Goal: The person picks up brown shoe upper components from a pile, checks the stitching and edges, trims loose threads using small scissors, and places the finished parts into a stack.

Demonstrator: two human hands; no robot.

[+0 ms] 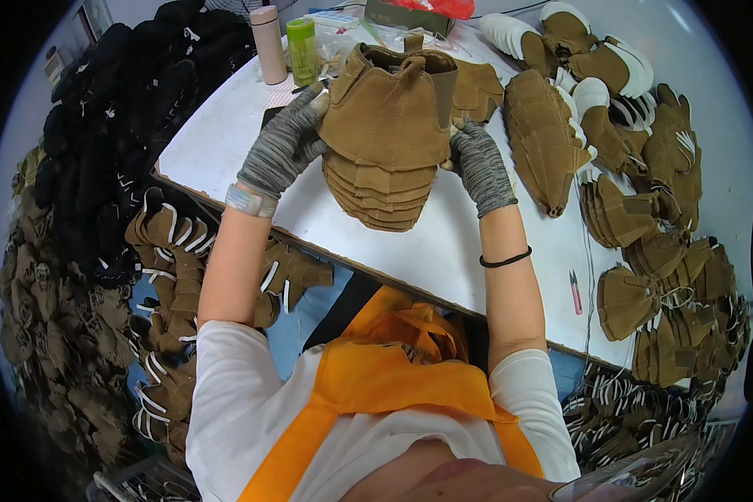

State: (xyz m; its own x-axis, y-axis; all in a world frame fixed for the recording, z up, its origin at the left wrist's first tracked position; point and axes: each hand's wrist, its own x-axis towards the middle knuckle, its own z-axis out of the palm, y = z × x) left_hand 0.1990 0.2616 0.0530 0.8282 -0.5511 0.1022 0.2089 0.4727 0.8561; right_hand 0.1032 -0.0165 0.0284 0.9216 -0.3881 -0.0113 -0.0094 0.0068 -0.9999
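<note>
Your left hand, gloved in grey knit, is clamped on the left edge of a stack of brown uppers; your right hand, gloved alike, pinches its right edge. The stack is between both hands, above the far part of the white tabletop; whether its underside touches cannot be told. A loose brown piece is just behind it, and pink-handled snips lie well apart to your right.

Handling, as judged: the material looks like suede, soft and napped, hence not slippery and hardly fragile. Single layers should weigh little, the pile moderately more. It should flex at the collar and stay firmer where layers overlap. You should hold both side edges, thumbs across several layers; gripping the top layer alone could let the lower ones fan out.
</note>
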